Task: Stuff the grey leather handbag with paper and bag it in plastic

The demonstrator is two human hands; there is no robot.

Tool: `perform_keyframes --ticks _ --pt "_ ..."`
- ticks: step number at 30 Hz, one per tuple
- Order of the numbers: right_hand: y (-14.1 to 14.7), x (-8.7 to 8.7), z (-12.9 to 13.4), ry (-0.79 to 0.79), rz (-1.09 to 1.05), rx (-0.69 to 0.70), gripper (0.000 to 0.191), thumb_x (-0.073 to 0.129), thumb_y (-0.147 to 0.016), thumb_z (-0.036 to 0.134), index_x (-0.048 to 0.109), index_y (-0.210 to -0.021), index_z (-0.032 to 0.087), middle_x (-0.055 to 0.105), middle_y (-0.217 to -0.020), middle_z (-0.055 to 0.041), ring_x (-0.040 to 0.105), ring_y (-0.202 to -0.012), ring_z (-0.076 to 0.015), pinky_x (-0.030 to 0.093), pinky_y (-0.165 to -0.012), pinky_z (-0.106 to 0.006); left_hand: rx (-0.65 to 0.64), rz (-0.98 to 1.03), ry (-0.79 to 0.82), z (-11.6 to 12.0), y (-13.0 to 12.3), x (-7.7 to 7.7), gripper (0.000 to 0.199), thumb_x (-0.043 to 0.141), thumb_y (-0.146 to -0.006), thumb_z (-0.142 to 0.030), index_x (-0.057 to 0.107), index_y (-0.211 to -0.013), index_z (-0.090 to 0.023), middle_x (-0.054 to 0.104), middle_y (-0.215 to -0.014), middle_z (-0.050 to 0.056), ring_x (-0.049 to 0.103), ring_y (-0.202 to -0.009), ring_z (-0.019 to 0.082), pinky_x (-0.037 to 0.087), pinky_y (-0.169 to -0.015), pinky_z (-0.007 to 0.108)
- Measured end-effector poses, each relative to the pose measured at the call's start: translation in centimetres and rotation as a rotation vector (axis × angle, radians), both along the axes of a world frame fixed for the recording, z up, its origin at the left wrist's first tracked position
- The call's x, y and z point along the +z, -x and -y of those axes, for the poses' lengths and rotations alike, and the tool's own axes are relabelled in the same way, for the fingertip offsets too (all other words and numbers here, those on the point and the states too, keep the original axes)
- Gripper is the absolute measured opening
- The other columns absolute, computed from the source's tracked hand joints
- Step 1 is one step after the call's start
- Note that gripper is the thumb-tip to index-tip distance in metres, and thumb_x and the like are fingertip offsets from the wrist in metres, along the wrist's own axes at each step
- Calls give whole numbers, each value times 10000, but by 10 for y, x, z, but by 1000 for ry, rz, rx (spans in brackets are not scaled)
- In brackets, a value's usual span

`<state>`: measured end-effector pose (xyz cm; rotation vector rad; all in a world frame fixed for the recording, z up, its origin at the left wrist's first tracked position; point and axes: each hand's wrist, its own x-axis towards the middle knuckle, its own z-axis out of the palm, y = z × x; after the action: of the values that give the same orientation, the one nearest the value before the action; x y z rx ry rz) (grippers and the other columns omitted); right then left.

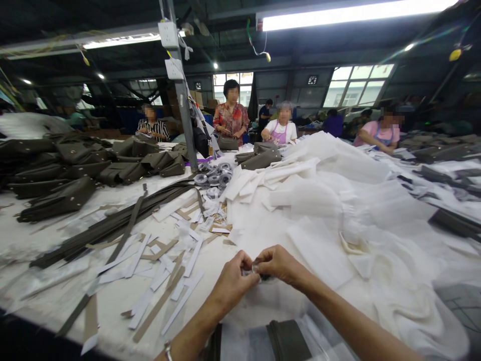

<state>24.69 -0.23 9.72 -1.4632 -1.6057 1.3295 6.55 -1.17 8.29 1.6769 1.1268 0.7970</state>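
My left hand [236, 278] and my right hand [277, 263] meet low in the middle of the view. Fingers and thumbs are pinched together on a small piece of clear plastic [248, 273]. Something dark shows just under the right fingertips, too small to name. Below the hands, at the bottom edge, lies a dark olive item [288, 341] with white sheeting and clear film around it; my forearms partly cover it.
Paper and brown strips [161, 301] litter the white table at left, beside long dark straps [112, 230]. White foam sheets [330, 200] heap up at right. Small coiled items [214, 175] sit near a metal post [185, 110]. Olive bags [63, 195] pile at left. Several people work beyond.
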Motion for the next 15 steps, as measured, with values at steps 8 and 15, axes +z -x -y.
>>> perform_keyframes --ticks 8,15 --pt "6 5 10 -163 76 30 217 558 -645 152 751 -740 181 675 -625 26 576 -614 -145 373 -573 -236 37 -14 38 -4 -5 -2 336 703 -675 -230 488 -933 -216 561 -726 -63 533 -674 130 342 -608 234" --pt "1 -7 8 2 -134 -75 231 704 -608 252 756 -811 155 746 -789 -35 651 -733 -199 485 -682 -278 21 2 48 -6 -2 -1 408 737 -669 -302 504 -990 -208 566 -699 -65 541 -657 137 345 -597 239"
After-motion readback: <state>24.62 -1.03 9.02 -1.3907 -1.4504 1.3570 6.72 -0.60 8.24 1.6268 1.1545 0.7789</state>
